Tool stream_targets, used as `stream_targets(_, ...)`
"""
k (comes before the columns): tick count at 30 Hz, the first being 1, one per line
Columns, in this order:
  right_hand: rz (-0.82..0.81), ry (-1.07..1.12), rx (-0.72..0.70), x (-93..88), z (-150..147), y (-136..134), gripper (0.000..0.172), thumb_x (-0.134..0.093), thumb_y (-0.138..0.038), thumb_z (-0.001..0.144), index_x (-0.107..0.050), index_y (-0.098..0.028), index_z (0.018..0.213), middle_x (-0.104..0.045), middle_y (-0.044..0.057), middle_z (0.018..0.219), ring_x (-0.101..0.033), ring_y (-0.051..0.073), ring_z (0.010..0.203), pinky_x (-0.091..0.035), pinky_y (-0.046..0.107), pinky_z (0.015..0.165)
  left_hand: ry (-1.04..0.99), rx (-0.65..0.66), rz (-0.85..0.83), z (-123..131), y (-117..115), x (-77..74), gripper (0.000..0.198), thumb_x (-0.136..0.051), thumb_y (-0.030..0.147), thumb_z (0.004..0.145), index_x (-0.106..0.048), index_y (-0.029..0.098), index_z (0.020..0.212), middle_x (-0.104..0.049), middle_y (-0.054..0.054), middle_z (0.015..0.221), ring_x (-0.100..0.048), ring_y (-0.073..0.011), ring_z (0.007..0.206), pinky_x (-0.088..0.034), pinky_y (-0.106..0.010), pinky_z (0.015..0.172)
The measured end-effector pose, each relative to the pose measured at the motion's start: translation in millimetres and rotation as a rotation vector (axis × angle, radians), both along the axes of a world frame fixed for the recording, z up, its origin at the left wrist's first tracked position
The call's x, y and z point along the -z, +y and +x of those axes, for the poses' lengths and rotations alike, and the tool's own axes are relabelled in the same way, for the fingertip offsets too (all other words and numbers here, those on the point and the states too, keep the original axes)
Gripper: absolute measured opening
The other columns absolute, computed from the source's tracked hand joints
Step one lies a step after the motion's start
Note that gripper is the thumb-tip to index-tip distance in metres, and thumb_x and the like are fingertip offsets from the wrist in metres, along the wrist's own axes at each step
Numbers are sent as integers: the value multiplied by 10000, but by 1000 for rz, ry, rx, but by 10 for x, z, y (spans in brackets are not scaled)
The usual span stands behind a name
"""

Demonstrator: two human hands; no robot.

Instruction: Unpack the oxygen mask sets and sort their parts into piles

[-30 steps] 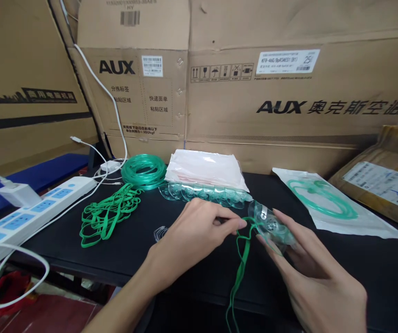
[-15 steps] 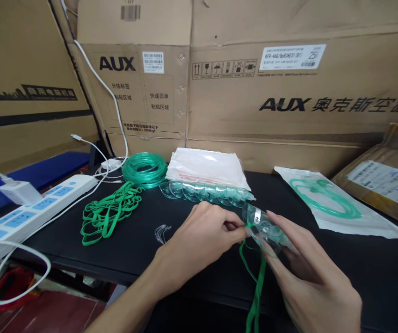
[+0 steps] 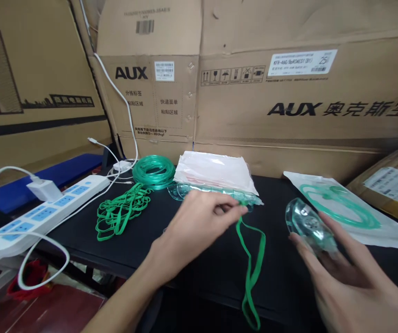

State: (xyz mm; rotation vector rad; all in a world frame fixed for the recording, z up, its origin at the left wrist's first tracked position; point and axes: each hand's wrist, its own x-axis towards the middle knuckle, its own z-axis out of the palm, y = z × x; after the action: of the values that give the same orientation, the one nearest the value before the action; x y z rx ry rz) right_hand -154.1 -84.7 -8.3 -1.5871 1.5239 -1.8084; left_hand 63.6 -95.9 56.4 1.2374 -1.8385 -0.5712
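My left hand (image 3: pixel 205 219) pinches one end of a green elastic strap (image 3: pixel 249 273), which hangs in a loop over the table's front edge. At the right, my right hand (image 3: pixel 351 273) holds a clear green oxygen mask (image 3: pixel 309 224) between thumb and fingers. The strap and that mask are apart. Behind my left hand lies a row of nested oxygen masks (image 3: pixel 181 190), partly hidden by the hand. A tangled bundle of green elastic straps (image 3: pixel 122 210) rests on the black table, left of my left hand.
Behind the masks is a stack of white packets (image 3: pixel 216 169), beside a coil of green tubing (image 3: pixel 153 171). A packaged tubing set (image 3: pixel 340 208) lies right. A power strip (image 3: pixel 46 217) with white cables runs along the left. Cardboard boxes (image 3: pixel 233 129) wall off the back.
My right hand has carried the mask right, away from my left hand. The strap end has separated from the mask and stays in my left hand. The view has shifted slightly left.
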Motion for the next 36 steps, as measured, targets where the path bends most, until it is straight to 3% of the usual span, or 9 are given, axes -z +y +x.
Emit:
stream_targets(8, 26, -115, -162, -13, 52, -43, 532, -838, -448, 749, -724, -292, 1245, -732, 38, 1241, -697, 313, 1150, -525, 421, 1095, 184, -715, -310, 878, 224, -349, 290, -694, 491, 877, -761, 212, 837, -730, 8, 742, -657, -163, 663, -471, -250, 637)
stream_targets(12, 25, -91, -197, 4, 10, -77, 522, -816, -460, 767, -721, -278, 1248, -727, 40, 1250, -709, 299, 1116, -559, 408, 1046, -84, -944, -194, 1273, 300, -313, 346, -640, 557, 882, -770, 238, 852, -754, -5, 732, -729, -238, 791, -468, -288, 714)
stream_targets(15, 27, -69, -225, 32, -4, -91, 534, -814, -448, 779, -713, -283, 1277, -721, 34, 1254, -720, 275, 1080, -586, 366, 1000, -248, -991, 16, 1537, 297, -201, 380, -581, 579, 895, -777, 255, 916, -765, -25, 732, -734, -290, 891, -445, -315, 729)
stream_targets(18, 25, -57, -251, 53, -8, -96, 570, -828, -436, 774, -698, -294, 1310, -712, 30, 1261, -747, 239, 981, -622, 311, 917, -373, -932, 232, 1744, 282, -62, 404, -552, 577, 895, -788, 249, 923, -777, -66, 781, -726, -323, 856, -434, -344, 689)
stream_targets(22, 42, -13, -276, 39, -7, -89, 529, -795, -449, 810, -700, -282, 1302, -722, 42, 1219, -760, 221, 881, -646, 317, 862, -553, -893, 290, 1853, 319, 19, 433, -562, 600, 874, -798, 238, 903, -782, -143, 878, -716, -397, 862, -452, -395, 679)
stream_targets(27, 43, 94, -295, 32, -17, -100, 351, -695, -466, 894, -745, -290, 1193, -731, 37, 1193, -723, 249, 1049, -622, 326, 914, -557, -873, 212, 1471, 336, -156, 599, -472, 681, 907, -766, 228, 1165, -775, -155, 1002, -679, -432, 1026, -470, -438, 805)
stream_targets(31, 43, 68, -318, 73, -33, -119, 400, -723, -439, 884, -696, -310, 1262, -718, 22, 1230, -724, 241, 1053, -607, 354, 967, -258, -321, 277, 740, 212, -225, 576, -502, 750, 884, -784, 268, 1026, -783, -29, 1001, -697, -281, 894, -494, -338, 787)
stream_targets(33, 21, 64, -340, 105, -34, -123, 401, -736, -418, 882, -686, -316, 1267, -698, 19, 1268, -711, 240, 1095, -587, 358, 1009, -175, -75, 290, 378, 118, -160, 574, -480, 730, 917, -788, 249, 968, -782, -12, 951, -693, -244, 886, -492, -309, 784)
stream_targets(36, -18, 124, -405, 153, -21, -117, 359, -733, -363, 903, -681, -326, 1256, -662, 17, 1314, -680, 236, 1168, -561, 349, 1048, -70, 139, 303, 11, -31, 24, 613, -462, 717, 939, -787, 197, 925, -777, -30, 902, -692, -211, 847, -497, -290, 787)
